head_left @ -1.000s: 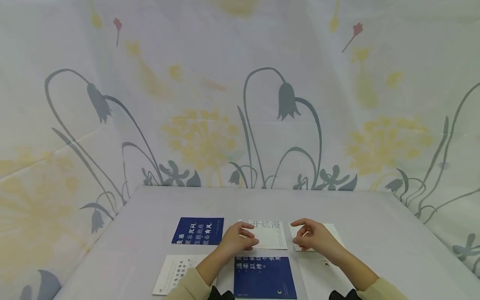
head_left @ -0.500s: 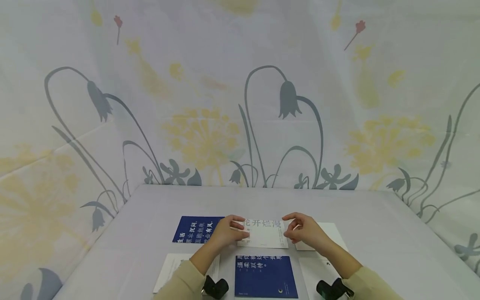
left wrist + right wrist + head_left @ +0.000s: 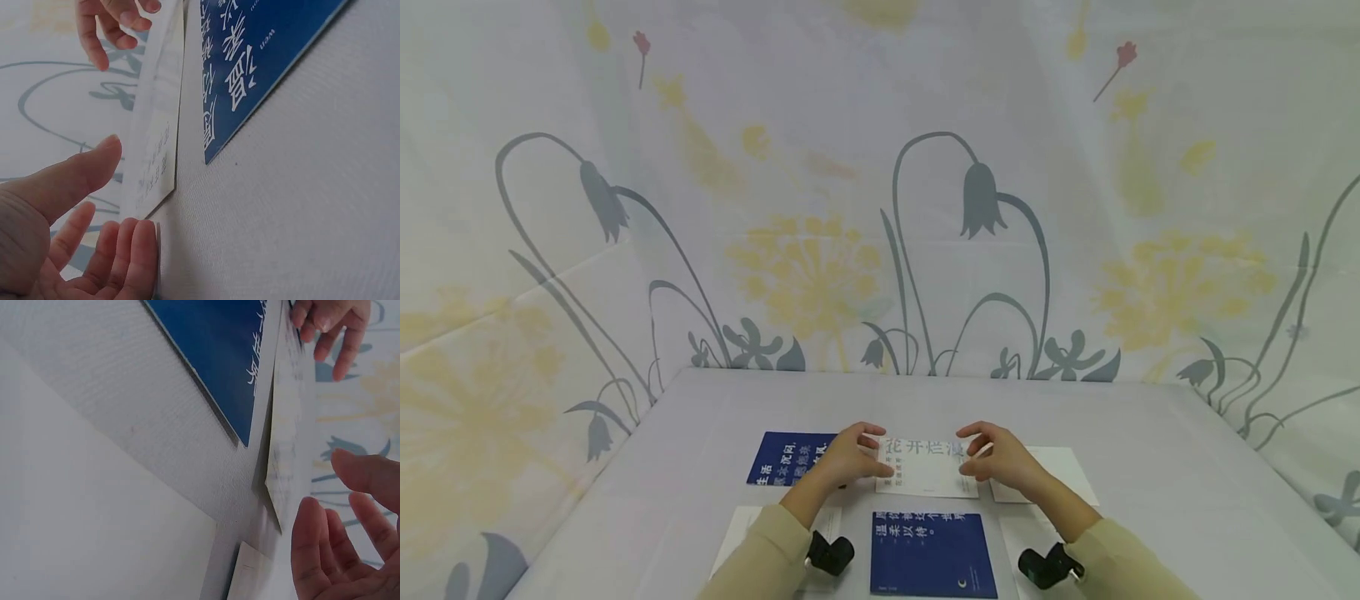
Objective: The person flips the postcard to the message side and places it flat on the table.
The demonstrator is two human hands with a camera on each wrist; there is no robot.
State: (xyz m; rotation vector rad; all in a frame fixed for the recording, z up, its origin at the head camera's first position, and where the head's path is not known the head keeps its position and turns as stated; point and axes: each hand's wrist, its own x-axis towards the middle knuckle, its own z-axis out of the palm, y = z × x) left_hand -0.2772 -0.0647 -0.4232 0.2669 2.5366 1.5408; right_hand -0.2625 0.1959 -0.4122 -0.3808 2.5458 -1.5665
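Note:
A white card point(image 3: 925, 479) with grey printed characters lies in the middle of the back row. My left hand point(image 3: 848, 458) is at its left edge, thumb tip overlapping the card in the head view. At the right edge is my right hand point(image 3: 1003, 458), thumb and fingers spread apart. In the left wrist view, a gap shows between the left thumb point(image 3: 94, 169) and the fingers, with the white card point(image 3: 164, 140) beyond them. The right wrist view likewise shows the right hand point(image 3: 350, 556) beside the card point(image 3: 284, 437), nothing between thumb and fingers.
Left of the hands lies a blue card point(image 3: 778, 460), partly covered by the left hand. Another blue card point(image 3: 932, 558) is in the front row. White cards point(image 3: 1063, 468) lie at back right and both front corners, partly under the arms. A flowered cloth point(image 3: 850, 167) hangs behind the table.
The right hand has moved left from the back-right white card to the middle card's right edge. The left hand has shifted left from over the middle card to its left edge.

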